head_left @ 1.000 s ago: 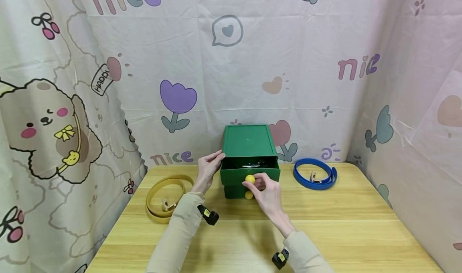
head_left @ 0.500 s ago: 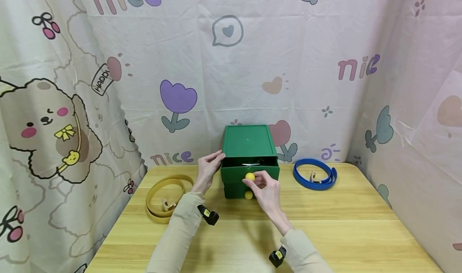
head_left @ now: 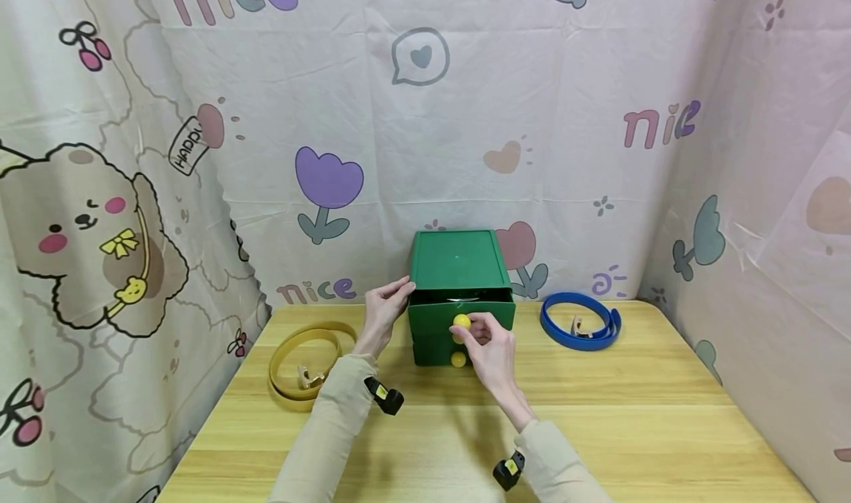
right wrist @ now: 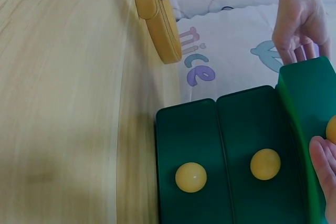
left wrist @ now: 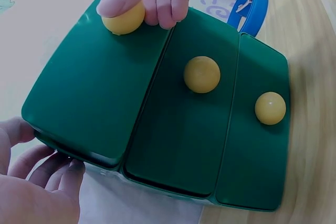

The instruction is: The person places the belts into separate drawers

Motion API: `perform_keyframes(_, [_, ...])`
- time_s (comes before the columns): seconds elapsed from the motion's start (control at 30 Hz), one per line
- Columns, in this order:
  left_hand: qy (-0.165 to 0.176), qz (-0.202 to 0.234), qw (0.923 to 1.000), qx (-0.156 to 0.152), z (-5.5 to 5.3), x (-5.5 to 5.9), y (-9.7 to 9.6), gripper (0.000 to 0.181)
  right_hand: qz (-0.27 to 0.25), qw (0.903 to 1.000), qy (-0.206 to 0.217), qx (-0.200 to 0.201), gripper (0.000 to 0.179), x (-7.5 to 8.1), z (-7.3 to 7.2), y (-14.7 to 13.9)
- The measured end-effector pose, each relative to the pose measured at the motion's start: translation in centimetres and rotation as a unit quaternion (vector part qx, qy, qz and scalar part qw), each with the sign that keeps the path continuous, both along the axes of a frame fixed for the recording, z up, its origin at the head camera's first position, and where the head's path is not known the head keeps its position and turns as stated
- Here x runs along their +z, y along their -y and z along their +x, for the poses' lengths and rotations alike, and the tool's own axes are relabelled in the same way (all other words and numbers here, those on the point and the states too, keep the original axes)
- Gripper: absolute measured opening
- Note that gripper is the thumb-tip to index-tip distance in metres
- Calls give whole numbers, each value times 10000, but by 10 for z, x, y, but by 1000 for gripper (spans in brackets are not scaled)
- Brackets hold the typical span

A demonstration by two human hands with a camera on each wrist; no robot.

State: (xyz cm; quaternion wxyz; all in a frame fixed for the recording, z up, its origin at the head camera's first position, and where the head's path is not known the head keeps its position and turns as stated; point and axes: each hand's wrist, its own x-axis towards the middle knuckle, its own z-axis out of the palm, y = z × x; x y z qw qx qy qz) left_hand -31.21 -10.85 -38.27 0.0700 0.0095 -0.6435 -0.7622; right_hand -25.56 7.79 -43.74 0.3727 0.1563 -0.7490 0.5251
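A green box with drawers [head_left: 457, 259] stands at the back of the table, round yellow knobs on its fronts. Its top drawer [head_left: 432, 318] sticks out a little, and something dark and shiny shows through the narrow gap above its front. My right hand [head_left: 492, 348] pinches the top drawer's yellow knob [left wrist: 125, 20] between thumb and fingers. At the box's upper left corner, my left hand [head_left: 385, 311] holds the case, its fingers [left wrist: 39, 166] bent against the side. Two lower drawers with yellow knobs [left wrist: 202, 74] sit flush beneath.
A coiled yellow belt [head_left: 279, 385] with a metal buckle lies on the wooden table [head_left: 598, 429] to the left, beside my left forearm. To the right of the box lies a coiled blue belt [head_left: 548, 324]. A patterned curtain [head_left: 459, 119] hangs close behind the box.
The top drawer has slid further into the box, its gap now narrower. My right hand has moved forward with the knob, while my left hand has stayed at the corner.
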Motion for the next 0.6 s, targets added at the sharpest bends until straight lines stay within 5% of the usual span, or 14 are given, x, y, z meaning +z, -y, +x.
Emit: perform_keyframes(0.6, [-10, -16, 10000, 20, -1, 0, 0, 35, -168, 9990, 228, 360, 26, 2, -4, 0])
